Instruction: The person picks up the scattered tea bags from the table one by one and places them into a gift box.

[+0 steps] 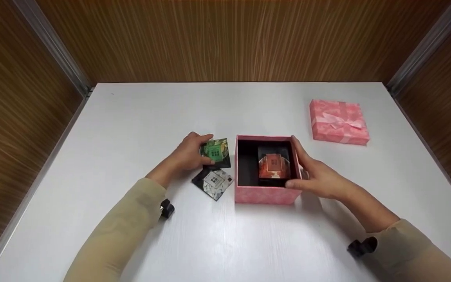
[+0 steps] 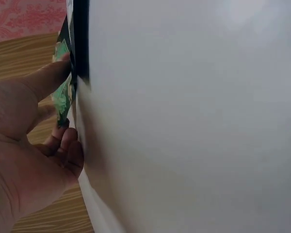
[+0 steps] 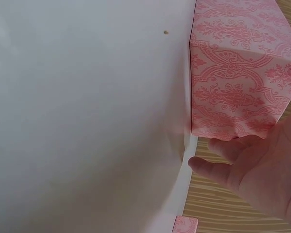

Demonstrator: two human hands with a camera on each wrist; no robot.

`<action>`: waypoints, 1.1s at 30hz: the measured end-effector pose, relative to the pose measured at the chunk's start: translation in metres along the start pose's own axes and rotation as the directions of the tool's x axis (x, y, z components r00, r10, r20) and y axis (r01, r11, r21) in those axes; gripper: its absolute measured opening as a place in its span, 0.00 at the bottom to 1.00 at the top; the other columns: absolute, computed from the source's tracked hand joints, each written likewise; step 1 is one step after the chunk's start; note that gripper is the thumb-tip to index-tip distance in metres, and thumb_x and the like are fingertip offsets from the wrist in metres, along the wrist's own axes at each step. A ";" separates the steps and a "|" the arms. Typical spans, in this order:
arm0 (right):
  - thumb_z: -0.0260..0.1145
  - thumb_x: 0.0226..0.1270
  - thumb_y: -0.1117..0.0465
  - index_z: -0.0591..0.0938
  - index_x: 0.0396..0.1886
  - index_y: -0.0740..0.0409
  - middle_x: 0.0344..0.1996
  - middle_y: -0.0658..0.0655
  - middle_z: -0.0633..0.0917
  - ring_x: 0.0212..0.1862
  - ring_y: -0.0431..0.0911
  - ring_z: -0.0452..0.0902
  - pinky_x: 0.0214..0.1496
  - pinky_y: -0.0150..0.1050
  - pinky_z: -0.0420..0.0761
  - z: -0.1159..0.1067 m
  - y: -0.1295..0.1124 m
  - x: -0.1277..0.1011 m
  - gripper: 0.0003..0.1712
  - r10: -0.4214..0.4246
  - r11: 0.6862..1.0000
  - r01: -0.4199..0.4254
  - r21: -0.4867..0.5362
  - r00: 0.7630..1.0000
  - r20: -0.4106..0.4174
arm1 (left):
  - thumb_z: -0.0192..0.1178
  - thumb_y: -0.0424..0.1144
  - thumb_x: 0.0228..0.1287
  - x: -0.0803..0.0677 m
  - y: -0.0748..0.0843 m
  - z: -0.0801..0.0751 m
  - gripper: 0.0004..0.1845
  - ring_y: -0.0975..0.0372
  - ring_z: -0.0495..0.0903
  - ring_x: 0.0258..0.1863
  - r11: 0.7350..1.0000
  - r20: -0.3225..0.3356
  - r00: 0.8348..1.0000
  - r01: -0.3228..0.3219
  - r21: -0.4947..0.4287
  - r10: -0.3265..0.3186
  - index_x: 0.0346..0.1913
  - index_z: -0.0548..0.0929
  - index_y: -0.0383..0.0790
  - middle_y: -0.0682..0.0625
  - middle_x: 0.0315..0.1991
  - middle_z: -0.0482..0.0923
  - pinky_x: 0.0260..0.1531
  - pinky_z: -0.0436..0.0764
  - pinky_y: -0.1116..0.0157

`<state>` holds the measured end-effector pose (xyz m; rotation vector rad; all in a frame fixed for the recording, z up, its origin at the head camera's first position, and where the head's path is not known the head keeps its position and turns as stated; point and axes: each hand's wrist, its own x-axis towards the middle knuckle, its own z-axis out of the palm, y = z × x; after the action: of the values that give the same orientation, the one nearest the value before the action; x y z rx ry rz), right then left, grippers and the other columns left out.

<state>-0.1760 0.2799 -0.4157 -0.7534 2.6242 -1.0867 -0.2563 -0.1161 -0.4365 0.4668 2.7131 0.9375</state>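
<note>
My left hand [image 1: 188, 152] holds a flat green-and-black packet [image 1: 221, 150] by its edges, thumb at the near side and fingers at the far side. The left wrist view shows the packet [image 2: 62, 99] edge-on, close to the tabletop. Just in front of it lies a grey-and-black packet [image 1: 214, 182], turned at an angle. To the right stands a pink patterned box [image 1: 265, 195] without its lid, black inside. An orange-and-black packet [image 1: 274, 166] sits in its right part. My right hand [image 1: 323, 180] grips the box's right side, thumb on the near rim corner.
A pink lid [image 1: 337, 123] with a ribbon bow lies on the white table [image 1: 151, 109] behind and right of the box. Wood-grain panels [image 1: 225, 39] enclose the table at the back and both sides.
</note>
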 end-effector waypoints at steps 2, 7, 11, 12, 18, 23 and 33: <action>0.78 0.66 0.46 0.35 0.89 0.46 0.82 0.66 0.60 0.74 0.67 0.67 0.72 0.68 0.67 0.001 -0.001 -0.001 0.70 0.003 1.000 -0.003 -0.007 1.000 -0.001 | 0.79 0.41 0.62 -0.001 -0.001 -0.001 0.47 0.48 0.73 0.58 1.000 0.006 1.000 -0.004 -0.007 0.004 0.81 0.68 0.41 0.33 0.62 0.70 0.70 0.71 0.52; 0.78 0.66 0.46 0.36 0.89 0.46 0.82 0.67 0.60 0.74 0.67 0.68 0.72 0.68 0.68 0.002 -0.004 -0.001 0.71 -0.002 1.000 0.002 -0.008 1.000 -0.003 | 0.77 0.40 0.64 -0.003 -0.004 -0.002 0.44 0.49 0.74 0.54 1.000 0.001 1.000 -0.022 -0.022 0.022 0.81 0.69 0.43 0.33 0.58 0.74 0.67 0.72 0.51; 0.78 0.66 0.46 0.35 0.89 0.46 0.82 0.66 0.61 0.73 0.66 0.69 0.72 0.68 0.68 0.002 -0.006 0.000 0.71 -0.007 1.000 0.007 0.001 1.000 -0.003 | 0.73 0.37 0.67 -0.006 -0.004 -0.005 0.40 0.48 0.75 0.56 0.998 -0.024 0.999 -0.035 -0.046 0.034 0.81 0.70 0.45 0.33 0.59 0.76 0.67 0.72 0.50; 0.78 0.66 0.47 0.36 0.89 0.46 0.82 0.66 0.61 0.74 0.66 0.68 0.72 0.68 0.67 0.002 -0.006 0.000 0.71 -0.007 1.000 0.007 0.003 1.000 -0.002 | 0.72 0.37 0.69 -0.007 -0.004 -0.006 0.39 0.48 0.76 0.56 0.998 -0.032 0.999 -0.037 -0.059 0.035 0.81 0.70 0.45 0.33 0.59 0.76 0.67 0.72 0.50; 0.78 0.67 0.47 0.35 0.89 0.46 0.82 0.64 0.60 0.76 0.65 0.66 0.73 0.67 0.66 0.003 -0.006 -0.002 0.70 0.003 1.000 -0.003 0.003 1.000 0.007 | 0.65 0.32 0.74 -0.012 0.002 -0.013 0.34 0.51 0.76 0.54 0.985 -0.075 0.997 -0.042 -0.168 0.030 0.81 0.71 0.49 0.36 0.59 0.77 0.63 0.75 0.52; 0.78 0.66 0.47 0.35 0.89 0.46 0.82 0.65 0.61 0.75 0.66 0.67 0.72 0.68 0.67 0.003 -0.007 0.000 0.70 0.003 1.000 -0.003 0.008 1.000 0.003 | 0.60 0.27 0.74 -0.011 0.008 -0.021 0.33 0.54 0.79 0.48 0.969 -0.130 0.990 -0.078 -0.234 0.049 0.79 0.74 0.52 0.40 0.58 0.80 0.52 0.81 0.57; 0.77 0.67 0.46 0.35 0.89 0.44 0.82 0.66 0.60 0.75 0.67 0.67 0.72 0.68 0.68 0.003 -0.005 -0.001 0.70 0.005 1.000 -0.005 -0.002 1.000 0.003 | 0.58 0.26 0.77 -0.014 0.017 -0.027 0.19 0.55 0.81 0.49 0.962 -0.274 0.955 -0.176 -0.211 0.114 0.62 0.89 0.41 0.42 0.52 0.82 0.50 0.82 0.58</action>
<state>-0.1722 0.2750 -0.4141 -0.7482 2.6235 -1.0813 -0.2486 -0.1234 -0.4030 0.5365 2.7713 1.4319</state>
